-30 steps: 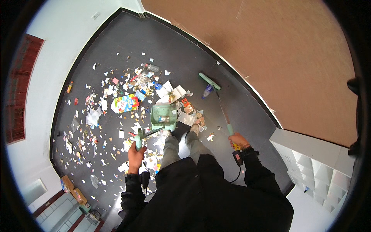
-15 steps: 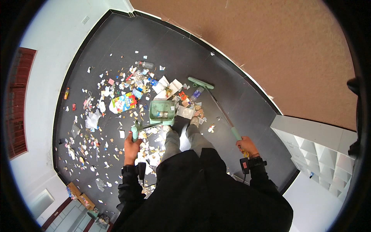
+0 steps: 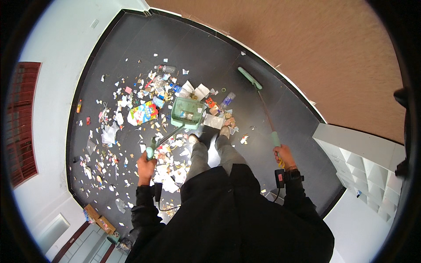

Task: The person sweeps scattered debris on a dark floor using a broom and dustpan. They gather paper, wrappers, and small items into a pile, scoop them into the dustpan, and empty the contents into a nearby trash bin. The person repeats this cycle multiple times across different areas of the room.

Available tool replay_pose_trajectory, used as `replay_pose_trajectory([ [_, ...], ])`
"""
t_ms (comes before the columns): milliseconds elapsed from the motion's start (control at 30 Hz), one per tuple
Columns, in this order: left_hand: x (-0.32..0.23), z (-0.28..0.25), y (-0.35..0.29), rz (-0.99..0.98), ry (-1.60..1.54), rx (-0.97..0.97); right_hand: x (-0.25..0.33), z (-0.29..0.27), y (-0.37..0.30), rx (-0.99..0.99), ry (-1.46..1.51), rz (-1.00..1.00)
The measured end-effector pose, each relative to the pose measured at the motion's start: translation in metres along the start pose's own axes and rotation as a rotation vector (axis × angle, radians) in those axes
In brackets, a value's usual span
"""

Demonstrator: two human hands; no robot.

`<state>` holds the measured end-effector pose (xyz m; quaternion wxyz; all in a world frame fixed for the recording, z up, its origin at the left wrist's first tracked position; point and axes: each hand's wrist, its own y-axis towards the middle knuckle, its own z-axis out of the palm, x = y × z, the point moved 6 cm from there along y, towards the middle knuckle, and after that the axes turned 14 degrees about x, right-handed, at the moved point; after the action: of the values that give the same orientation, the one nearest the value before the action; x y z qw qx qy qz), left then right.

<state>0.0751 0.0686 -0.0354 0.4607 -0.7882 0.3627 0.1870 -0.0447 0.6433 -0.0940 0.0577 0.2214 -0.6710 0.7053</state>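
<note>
My left hand (image 3: 146, 165) is closed round the green handle of a long-handled dustpan (image 3: 186, 103). The dustpan's green bin stands on the floor just ahead of my feet, with some litter inside it. In my right hand (image 3: 284, 155) is the green grip of a broom (image 3: 250, 79). Its brown pole slants forward, and the green head is off to the right of the litter, near the far wall. Whether the head touches the floor I cannot tell. Scattered litter (image 3: 169, 168) of paper scraps and packaging lies around the dustpan, mostly on its left.
Near the dustpan lie a clear bottle (image 3: 228, 100), a yellow printed bag (image 3: 144, 113) and open white card pieces (image 3: 201, 91). Another bottle (image 3: 165, 69) is farther off. White cubby shelves (image 3: 359, 162) stand at the right; cardboard boxes (image 3: 105, 224) sit at the lower left.
The broom head has swung away to the right and farther forward, apart from the litter. The dustpan has shifted slightly in view and its bin looks more tilted.
</note>
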Motion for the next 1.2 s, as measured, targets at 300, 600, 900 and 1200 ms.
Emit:
replay_pose_trajectory([
  [300,-0.003,-0.003,-0.023,-0.067,0.206,-0.011,-0.026,-0.025,-0.053,0.019,-0.209,0.047],
  [600,0.008,-0.003,-0.006,0.040,0.224,-0.021,-0.098,0.018,-0.132,0.128,-0.075,0.121],
  [900,0.062,-0.033,-0.045,0.181,0.252,0.154,-0.169,0.139,-0.069,-0.013,-0.097,0.026],
  [1200,0.102,-0.012,-0.064,0.232,0.348,0.295,-0.202,0.169,-0.070,-0.068,0.027,-0.109],
])
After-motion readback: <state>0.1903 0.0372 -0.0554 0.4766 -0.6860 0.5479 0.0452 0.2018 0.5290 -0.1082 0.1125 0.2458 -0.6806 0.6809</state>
